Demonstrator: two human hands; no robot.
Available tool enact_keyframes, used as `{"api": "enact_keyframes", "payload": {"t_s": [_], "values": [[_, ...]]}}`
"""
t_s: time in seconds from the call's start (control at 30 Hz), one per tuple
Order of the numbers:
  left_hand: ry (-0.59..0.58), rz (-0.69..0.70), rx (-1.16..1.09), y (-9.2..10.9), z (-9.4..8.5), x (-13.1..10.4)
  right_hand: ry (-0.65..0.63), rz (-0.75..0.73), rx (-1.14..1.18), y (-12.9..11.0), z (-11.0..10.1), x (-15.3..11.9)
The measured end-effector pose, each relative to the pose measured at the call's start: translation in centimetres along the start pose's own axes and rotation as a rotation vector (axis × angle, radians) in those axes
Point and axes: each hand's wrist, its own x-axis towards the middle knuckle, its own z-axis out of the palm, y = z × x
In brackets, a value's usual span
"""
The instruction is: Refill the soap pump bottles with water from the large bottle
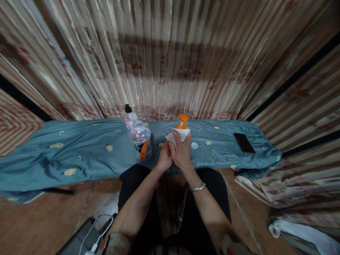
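Note:
My right hand [182,152] is closed over a crumpled white tissue [183,133], its fingers pressing on it. My left hand [165,157] is curled shut right beside it, touching my right hand; what it grips is mostly hidden. Just beyond the tissue shows an orange object [183,120] with a rounded top and narrower neck, its lower part covered by tissue and fingers. Left of my hands, a clear plastic jar [140,140] with a black and orange label stands without a lid. Behind it is a clear bottle [129,116] with a black cap and pink label.
A bluish-green patterned cloth [90,152] covers the narrow table. A black phone [244,143] lies at the right, and a small white disc [194,145] lies near my right hand. Striped curtains [164,53] hang behind. A white cable [99,233] runs at lower left.

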Motion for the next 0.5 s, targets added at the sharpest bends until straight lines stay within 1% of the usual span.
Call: {"api": "enact_keyframes", "payload": {"t_s": [0.07, 0.17, 0.27, 0.37, 0.43, 0.5], "values": [[0.015, 0.005, -0.013, 0.3, 0.0, 0.1, 0.013, -0.001, 0.041, 0.2, 0.5, -0.6], [0.028, 0.035, -0.007, 0.2, -0.1, 0.2, 0.045, 0.025, 0.114, 0.3, 0.9, -1.3], [0.002, 0.005, 0.043, 0.0, -0.4, 0.2, 0.078, 0.079, 0.208, 0.4, 0.6, -1.2], [-0.016, -0.027, 0.099, 0.1, -0.7, 0.2, 0.067, 0.14, 0.321, 0.6, -0.3, 0.1], [-0.023, -0.026, 0.105, 0.1, -0.8, 0.2, 0.04, 0.188, 0.415, 0.9, -1.0, 1.8], [-0.039, -0.03, 0.089, 0.1, -0.8, 0.3, -0.017, 0.234, 0.528, 1.1, -1.8, 4.0]]}}
